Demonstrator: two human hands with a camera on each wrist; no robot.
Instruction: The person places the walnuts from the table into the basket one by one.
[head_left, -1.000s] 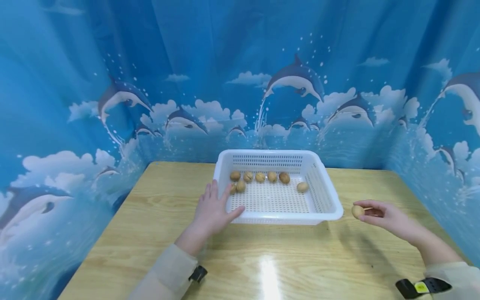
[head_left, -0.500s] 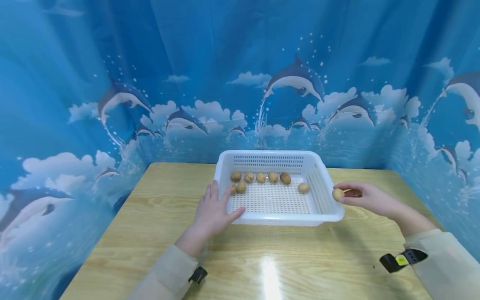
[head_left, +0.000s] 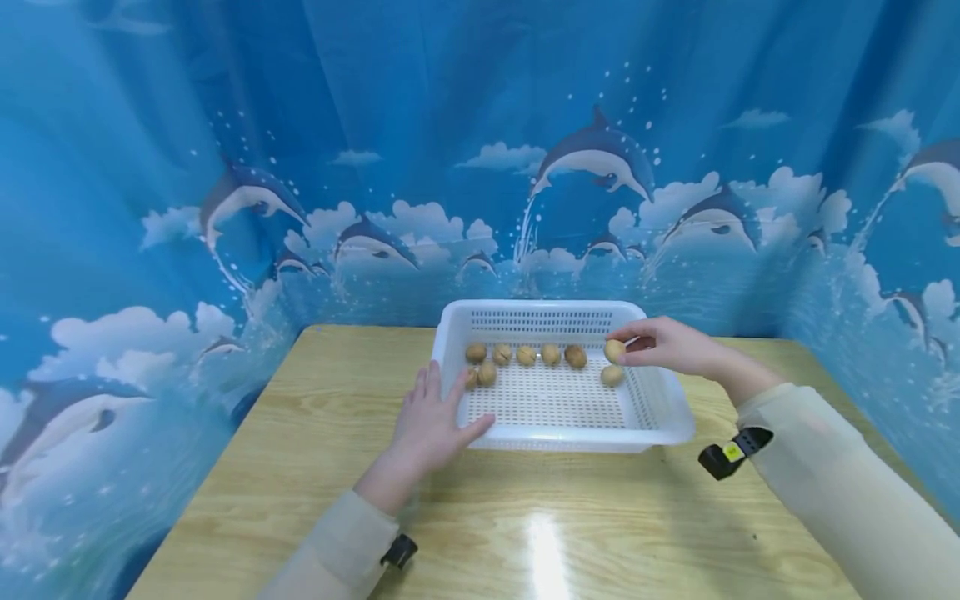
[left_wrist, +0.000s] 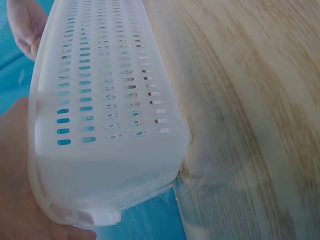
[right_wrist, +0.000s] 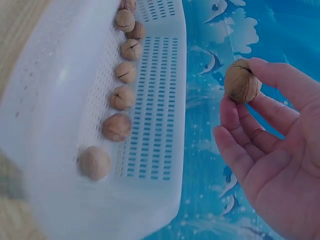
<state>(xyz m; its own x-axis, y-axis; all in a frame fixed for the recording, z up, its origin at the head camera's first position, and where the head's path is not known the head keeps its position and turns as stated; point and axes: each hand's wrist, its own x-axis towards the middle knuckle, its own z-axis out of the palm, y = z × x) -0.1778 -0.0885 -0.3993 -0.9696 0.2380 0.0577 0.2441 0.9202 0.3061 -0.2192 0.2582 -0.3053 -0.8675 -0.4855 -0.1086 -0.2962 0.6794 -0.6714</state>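
Note:
Between the thumb and fingers of my right hand (head_left: 663,346) I pinch a walnut (right_wrist: 242,81), held over the right part of a white plastic basket (head_left: 555,437). Just below it in the head view, a single pale walnut (head_left: 612,376) lies on the basket floor. Along the back wall runs a row of several walnuts (head_left: 527,356), with two more in front of its left end, one partly hidden by fingers. My left hand (head_left: 431,421) rests with spread fingers on the basket's left rim; the left wrist view shows the palm (left_wrist: 15,165) against that rim.
The basket stands on a wooden table (head_left: 315,400) near its back edge. A blue curtain (head_left: 420,150) printed with dolphins hangs behind and along both sides. Each sleeve carries a black wrist camera (head_left: 723,458).
My right hand has carried the walnut leftward from beside the basket, past the right rim, to above its inside. The left hand has stayed on the left rim.

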